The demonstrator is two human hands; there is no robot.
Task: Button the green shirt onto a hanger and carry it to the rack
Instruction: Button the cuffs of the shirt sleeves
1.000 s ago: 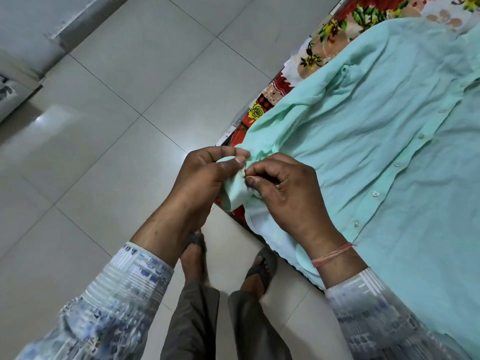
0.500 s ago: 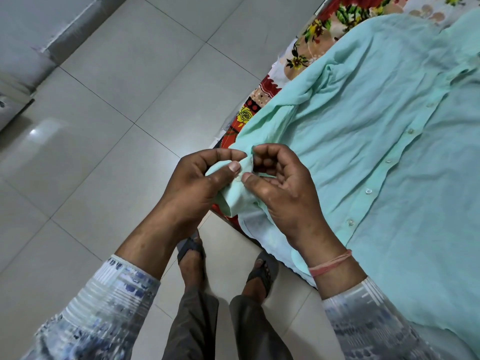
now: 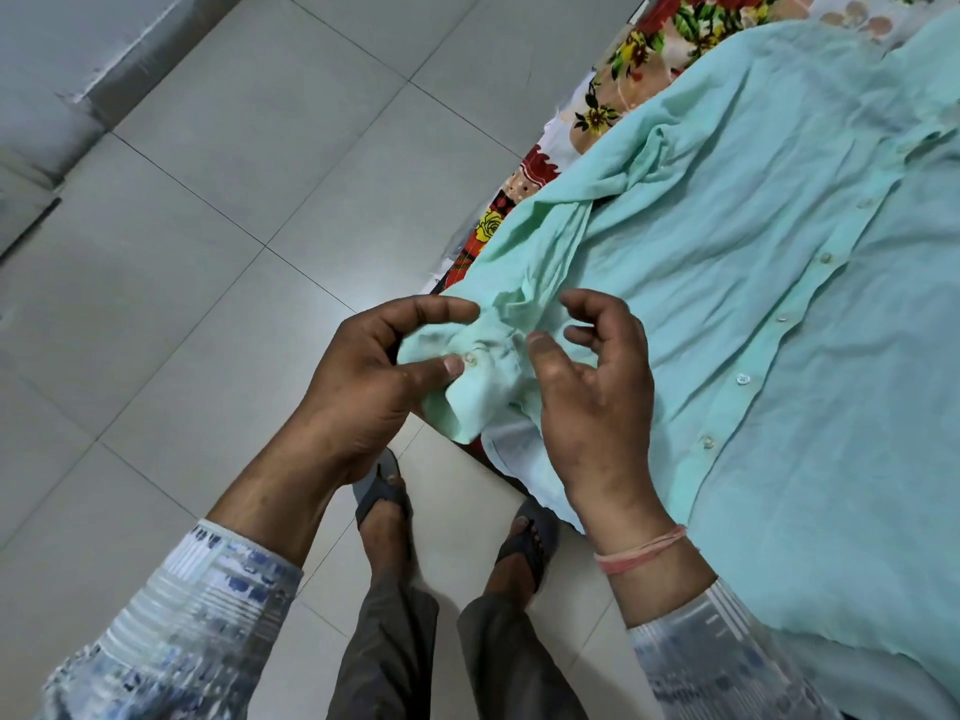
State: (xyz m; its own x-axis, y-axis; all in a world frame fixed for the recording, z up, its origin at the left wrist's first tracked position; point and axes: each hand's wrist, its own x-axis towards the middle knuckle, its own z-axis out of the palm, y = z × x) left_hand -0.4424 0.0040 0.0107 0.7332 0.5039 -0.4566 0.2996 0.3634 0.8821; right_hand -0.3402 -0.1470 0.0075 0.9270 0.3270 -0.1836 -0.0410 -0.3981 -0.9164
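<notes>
The pale green shirt [image 3: 753, 304] lies spread on a floral bed sheet [image 3: 644, 49], its front placket with white buttons running down the right side. One sleeve trails to the bed's edge. My left hand [image 3: 374, 376] grips the sleeve cuff [image 3: 483, 392], thumb tip right beside the cuff's small white button [image 3: 470, 360], which sits fastened through the fabric. My right hand [image 3: 592, 402] hovers beside the cuff with fingers loosely spread, its thumb near the cloth and holding nothing. No hanger is in view.
I stand on a grey tiled floor [image 3: 208, 252] at the bed's edge, with my sandalled feet [image 3: 384, 506] below the hands. A grey wall base [image 3: 119, 59] runs along the upper left.
My right hand has let go of the cuff and spread its fingers. The cuff button now shows fastened beside my left thumb. The view has shifted slightly.
</notes>
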